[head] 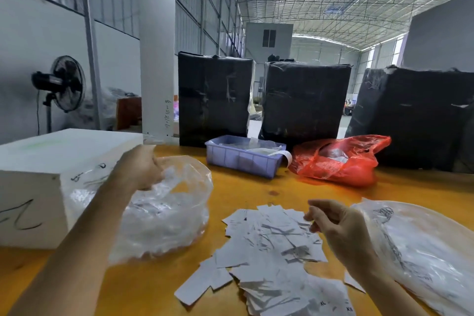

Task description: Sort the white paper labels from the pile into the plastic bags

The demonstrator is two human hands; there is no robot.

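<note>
The left hand [139,165] pinches the clear bag [164,210] rim. The right hand [333,223] hovers half open, holding nothing, over the label pile [269,251] on the bench [243,187]. Loose labels could slide off.

The things are carried by an orange-yellow table [238,187]; a loose pile of white paper labels [269,251] is spread over its near middle, the slips overlapping one another; a clear plastic bag [166,213] is set to the left of the pile, its mouth turned upward; a second clear plastic bag [423,251] is laid to the right, marked with dark writing; a white foam block [38,187] is stood at the left edge, touching the left bag; farther back, a pale blue plastic bin [243,159] is placed beside a red plastic bag [341,159]; behind these, three black-wrapped bundles [215,100] are stood upright along the far edge.
</note>
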